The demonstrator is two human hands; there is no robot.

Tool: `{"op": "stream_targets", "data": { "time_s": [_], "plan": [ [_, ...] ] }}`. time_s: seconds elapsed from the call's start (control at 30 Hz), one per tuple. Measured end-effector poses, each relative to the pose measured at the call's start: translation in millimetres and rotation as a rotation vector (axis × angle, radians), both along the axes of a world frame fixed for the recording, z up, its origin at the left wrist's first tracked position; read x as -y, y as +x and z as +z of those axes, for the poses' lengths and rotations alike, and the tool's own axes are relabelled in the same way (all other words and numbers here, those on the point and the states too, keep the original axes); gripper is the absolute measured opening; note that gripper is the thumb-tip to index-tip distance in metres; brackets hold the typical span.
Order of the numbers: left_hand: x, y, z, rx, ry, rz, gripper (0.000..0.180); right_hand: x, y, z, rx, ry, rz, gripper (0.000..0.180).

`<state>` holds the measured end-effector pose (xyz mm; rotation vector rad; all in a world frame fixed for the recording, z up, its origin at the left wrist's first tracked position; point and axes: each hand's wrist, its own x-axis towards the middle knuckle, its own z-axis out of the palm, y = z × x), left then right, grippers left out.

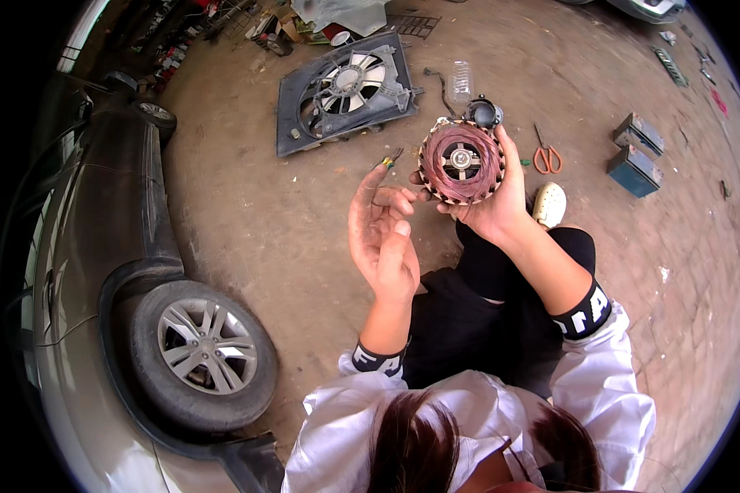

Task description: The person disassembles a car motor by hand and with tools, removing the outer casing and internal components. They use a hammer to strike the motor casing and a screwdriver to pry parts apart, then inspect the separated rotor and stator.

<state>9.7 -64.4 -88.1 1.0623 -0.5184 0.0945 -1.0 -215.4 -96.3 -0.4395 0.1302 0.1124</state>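
My right hand [506, 193] grips a round electric motor part, a motor stator [487, 148] with reddish-brown copper windings and a metal hub at its centre. A black round fitting [483, 112] sticks out at its top. The winding side faces up toward me. Just left of the stator, my left hand [386, 226] is raised with its palm showing, the index finger stretched out and the other fingers loosely bent. Nothing shows in it. On the floor beyond its fingertip lies a small pair of pliers [391, 160] with yellow-green handles, partly hidden by the finger.
A radiator fan in a black shroud [292, 115] lies ahead, near a clear plastic bottle [461, 82]. Orange-handled scissors [547, 159] and two batteries [633, 171] are on the right. A parked car [107, 205] with a wheel [205, 345] stands close on my left. My shoe [549, 205] rests beyond my knees.
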Motion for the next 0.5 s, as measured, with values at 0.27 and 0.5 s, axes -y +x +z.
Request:
{"op": "stream_targets", "data": {
  "time_s": [0.27, 0.5],
  "plan": [
    [-9.2, 10.4, 4.9, -0.301, -0.569, -0.61, 0.077, 5.4, -1.4, -3.4, 0.061, 0.032, 0.039, 0.082],
    [-7.2, 8.9, 4.6, -0.328, -0.581, -0.579, 0.065, 3.9, -0.5, -3.3, 0.031, 0.005, 0.022, 0.081]
  ]
}}
